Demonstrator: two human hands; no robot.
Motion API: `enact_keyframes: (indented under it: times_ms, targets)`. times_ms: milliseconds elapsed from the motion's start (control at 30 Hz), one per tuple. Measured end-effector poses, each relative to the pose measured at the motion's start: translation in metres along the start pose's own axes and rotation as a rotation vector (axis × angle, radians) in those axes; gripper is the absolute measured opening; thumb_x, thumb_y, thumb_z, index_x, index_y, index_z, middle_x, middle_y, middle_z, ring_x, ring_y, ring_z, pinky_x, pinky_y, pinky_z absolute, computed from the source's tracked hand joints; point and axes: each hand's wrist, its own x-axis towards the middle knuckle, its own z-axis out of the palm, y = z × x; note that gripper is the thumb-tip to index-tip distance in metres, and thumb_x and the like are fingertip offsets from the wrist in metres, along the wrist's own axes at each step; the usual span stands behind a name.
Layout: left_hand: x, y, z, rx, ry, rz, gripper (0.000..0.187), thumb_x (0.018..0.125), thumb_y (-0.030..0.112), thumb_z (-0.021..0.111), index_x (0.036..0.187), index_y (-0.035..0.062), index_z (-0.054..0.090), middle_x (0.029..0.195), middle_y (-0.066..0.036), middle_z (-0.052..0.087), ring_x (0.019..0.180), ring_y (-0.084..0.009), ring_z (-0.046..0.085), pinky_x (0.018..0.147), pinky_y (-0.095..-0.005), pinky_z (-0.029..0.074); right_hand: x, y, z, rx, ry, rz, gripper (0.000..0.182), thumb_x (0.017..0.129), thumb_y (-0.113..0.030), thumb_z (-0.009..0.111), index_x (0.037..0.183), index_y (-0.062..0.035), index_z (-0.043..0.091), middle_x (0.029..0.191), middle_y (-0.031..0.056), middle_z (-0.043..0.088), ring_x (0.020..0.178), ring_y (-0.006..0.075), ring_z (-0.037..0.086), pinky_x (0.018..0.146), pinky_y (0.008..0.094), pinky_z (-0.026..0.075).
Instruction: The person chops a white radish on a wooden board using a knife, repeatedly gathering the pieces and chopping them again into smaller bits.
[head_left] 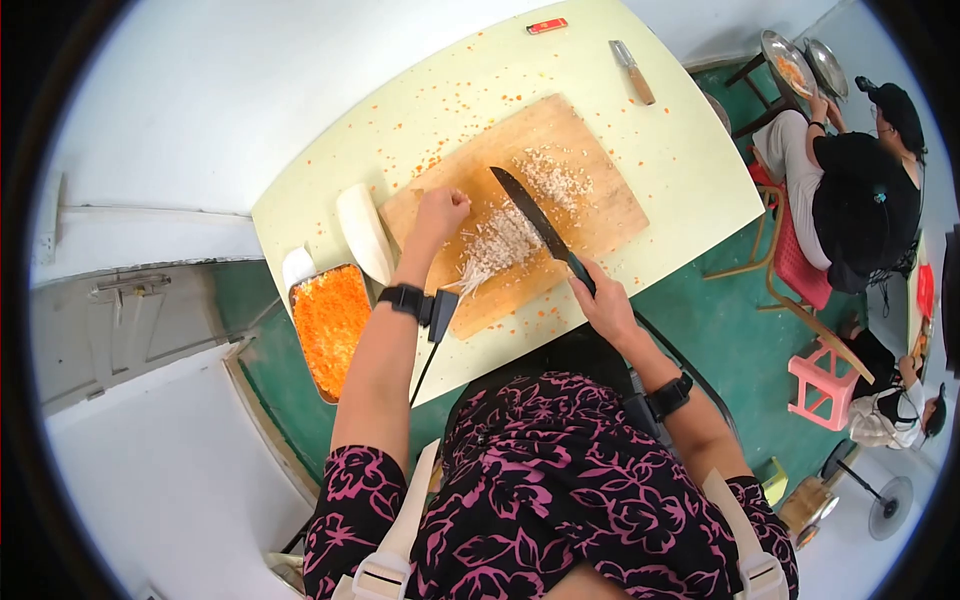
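My right hand (606,306) is wrapped round the dark handle of a kitchen knife (527,207). Its long blade reaches diagonally over the wooden cutting board (612,190), beside a heap of chopped white pieces (503,238). Thin white strips (478,272) lie at the near end of that heap. A second patch of fine white bits (556,178) is spread on the blade's far side. Above the board's left part, my left hand (440,213) is closed with its fingers curled; whatever they may hold is hidden. A peeled white radish (362,232) lies left of the board.
A tray of chopped orange and pale bits (332,325) sits at the table's left edge, beside a white piece (298,266). A wooden-handled knife (634,73) and a red item (547,26) lie at the far side. Two seated people, a pink stool (822,384) and a fan are at right.
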Motion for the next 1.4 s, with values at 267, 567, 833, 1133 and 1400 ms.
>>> enact_keyframes:
  times_ms: [267, 567, 833, 1133, 1400]
  targets:
    - [-0.03, -0.005, 0.004, 0.103, -0.078, 0.373, 0.005, 0.072, 0.004, 0.06, 0.076, 0.0014, 0.062, 0.076, -0.014, 0.059, 0.073, -0.0303, 0.058, 0.067, -0.037, 0.047, -0.006, 0.005, 0.005, -0.027, -0.003, -0.02, 0.033, 0.085, -0.022, 0.056, 0.115, -0.0063, 0.05, 0.082, 0.023, 0.061, 0.074, 0.0417, 0.058, 0.062, 0.0451, 0.046]
    - [-0.027, -0.001, 0.001, 0.222, -0.132, 0.508, 0.006, 0.07, 0.003, 0.059, 0.076, 0.0026, 0.062, 0.076, -0.012, 0.056, 0.078, -0.0295, 0.057, 0.068, -0.0361, 0.047, -0.02, 0.008, 0.002, -0.02, 0.03, 0.003, 0.035, 0.085, -0.021, 0.057, 0.115, -0.0052, 0.05, 0.084, 0.0241, 0.061, 0.078, 0.0414, 0.059, 0.065, 0.0441, 0.047]
    - [-0.027, -0.005, -0.007, 0.022, -0.127, 0.222, 0.007, 0.072, 0.006, 0.062, 0.075, 0.0001, 0.062, 0.074, -0.014, 0.061, 0.069, -0.0244, 0.06, 0.063, -0.0333, 0.048, -0.027, 0.007, 0.0, -0.015, 0.019, 0.052, 0.035, 0.085, -0.021, 0.057, 0.116, -0.0052, 0.05, 0.086, 0.0243, 0.061, 0.079, 0.0418, 0.059, 0.066, 0.0441, 0.047]
    - [-0.041, -0.025, -0.005, 0.103, -0.104, 0.314, 0.012, 0.075, 0.007, 0.067, 0.084, 0.0005, 0.065, 0.077, -0.011, 0.06, 0.068, -0.0205, 0.06, 0.063, -0.0291, 0.048, -0.028, 0.007, 0.009, -0.022, 0.019, 0.014, 0.034, 0.085, -0.021, 0.057, 0.115, -0.0058, 0.051, 0.087, 0.0229, 0.061, 0.08, 0.041, 0.059, 0.067, 0.0437, 0.047]
    - [-0.047, -0.023, 0.008, -0.098, 0.054, 0.197, 0.011, 0.071, 0.006, 0.065, 0.08, -0.0004, 0.062, 0.078, -0.014, 0.059, 0.075, -0.0291, 0.058, 0.067, -0.0354, 0.048, -0.029, 0.006, 0.011, -0.035, 0.005, -0.006, 0.035, 0.085, -0.022, 0.057, 0.115, -0.0053, 0.051, 0.089, 0.0225, 0.062, 0.081, 0.0407, 0.059, 0.069, 0.0435, 0.048]
